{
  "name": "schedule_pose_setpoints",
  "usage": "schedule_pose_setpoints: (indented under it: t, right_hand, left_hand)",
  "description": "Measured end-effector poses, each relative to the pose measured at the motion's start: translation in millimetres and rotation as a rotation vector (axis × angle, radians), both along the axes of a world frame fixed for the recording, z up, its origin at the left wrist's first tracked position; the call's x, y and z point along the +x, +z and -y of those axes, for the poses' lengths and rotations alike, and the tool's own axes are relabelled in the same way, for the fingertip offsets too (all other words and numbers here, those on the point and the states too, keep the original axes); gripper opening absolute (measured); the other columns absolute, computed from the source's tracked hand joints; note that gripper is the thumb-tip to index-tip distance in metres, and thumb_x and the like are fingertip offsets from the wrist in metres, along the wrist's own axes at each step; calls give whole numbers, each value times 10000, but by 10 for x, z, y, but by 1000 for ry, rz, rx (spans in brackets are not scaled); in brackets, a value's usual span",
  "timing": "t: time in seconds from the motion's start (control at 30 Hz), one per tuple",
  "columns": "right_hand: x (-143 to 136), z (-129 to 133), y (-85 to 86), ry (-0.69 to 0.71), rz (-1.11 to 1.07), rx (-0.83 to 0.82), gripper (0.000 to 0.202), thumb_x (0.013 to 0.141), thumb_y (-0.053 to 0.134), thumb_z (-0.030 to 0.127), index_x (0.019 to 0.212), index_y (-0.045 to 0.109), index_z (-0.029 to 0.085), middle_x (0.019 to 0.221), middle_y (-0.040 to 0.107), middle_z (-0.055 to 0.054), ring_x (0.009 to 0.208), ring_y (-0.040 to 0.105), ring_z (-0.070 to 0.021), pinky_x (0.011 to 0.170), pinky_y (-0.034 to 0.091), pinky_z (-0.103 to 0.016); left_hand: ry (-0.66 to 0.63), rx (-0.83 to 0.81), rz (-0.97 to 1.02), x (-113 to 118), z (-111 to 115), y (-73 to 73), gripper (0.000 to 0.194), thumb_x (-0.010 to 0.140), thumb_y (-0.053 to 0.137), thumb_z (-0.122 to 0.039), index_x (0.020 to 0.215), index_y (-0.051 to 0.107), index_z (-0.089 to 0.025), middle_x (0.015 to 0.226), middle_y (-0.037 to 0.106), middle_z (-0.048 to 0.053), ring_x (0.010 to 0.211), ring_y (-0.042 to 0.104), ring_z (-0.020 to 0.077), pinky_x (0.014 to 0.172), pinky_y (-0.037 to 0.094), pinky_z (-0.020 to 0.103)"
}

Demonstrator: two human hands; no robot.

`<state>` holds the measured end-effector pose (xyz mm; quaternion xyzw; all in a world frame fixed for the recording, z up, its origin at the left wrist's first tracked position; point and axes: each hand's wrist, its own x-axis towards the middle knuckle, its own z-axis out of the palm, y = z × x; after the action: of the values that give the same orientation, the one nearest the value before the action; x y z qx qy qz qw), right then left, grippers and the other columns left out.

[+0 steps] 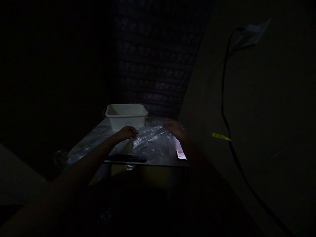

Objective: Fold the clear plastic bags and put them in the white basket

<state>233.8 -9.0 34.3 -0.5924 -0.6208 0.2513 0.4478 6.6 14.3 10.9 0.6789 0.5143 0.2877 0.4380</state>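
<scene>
A clear, crinkled plastic sheet or bag [150, 136] is stretched between my two hands above a small table [163, 161]. My left hand [125, 132] pinches its left side, close to the front of a cream plastic tub [128, 121]. At the sheet's upper right, my right hand [174, 127] is closed on the edge. A phone with a lit screen [182, 154] lies below my right wrist. Along the table's front edge rests a long dark object [127, 158], too dim to name. The scene is very dark, so finger details are faint.
More clear plastic [91, 141] covers the table's left side and hangs over its edge. On the right wall, a black cable [223, 98] with a yellow tag [220, 136] runs down from a socket [251, 34]. A patterned curtain or blind [153, 65] hangs behind.
</scene>
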Motion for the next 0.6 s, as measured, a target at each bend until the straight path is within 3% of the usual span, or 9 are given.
schedule_pose_setpoints:
  t: [0.13, 0.3, 0.43, 0.5, 0.6]
  right_hand:
    - [-83, 12, 37, 77, 52, 12, 196, 555, 494, 314, 502, 526, 128, 447, 452, 32, 431, 388, -58, 426, 287, -182]
    - [-132, 48, 104, 159, 56, -2, 201, 530, 530, 316, 540, 545, 115, 483, 472, 34, 448, 397, -48, 443, 298, -175]
    - [-27, 70, 41, 261, 148, -151, 252, 542, 515, 367, 499, 521, 119, 399, 380, 63, 366, 310, -22, 372, 239, -162]
    - [27, 62, -49, 362, 220, -276, 254, 528, 529, 372, 503, 526, 119, 378, 366, 70, 346, 297, -17, 353, 226, -157]
    - [47, 33, -193, 456, 337, -416, 168, 501, 560, 281, 503, 544, 113, 372, 410, 61, 338, 319, -16, 348, 237, -150]
  left_hand:
    - [-80, 98, 21, 87, 61, -14, 314, 440, 580, -250, 730, 522, -145, 517, 546, -27, 505, 493, 103, 481, 347, 212]
    - [-21, 57, -30, 182, 71, 16, 154, 513, 519, -266, 573, 536, -126, 453, 517, -7, 413, 430, 79, 407, 301, 198]
    - [12, 67, -17, 125, 76, 83, 201, 550, 480, -308, 601, 546, -126, 529, 545, 10, 392, 390, 60, 377, 272, 188]
    - [-45, 25, -98, 95, 100, 73, 271, 529, 506, -345, 685, 548, -127, 590, 562, 17, 420, 412, 68, 385, 281, 188]
    - [-252, -38, -289, 120, 155, -49, 498, 441, 585, -362, 878, 505, -136, 716, 579, 37, 555, 494, 119, 455, 342, 204]
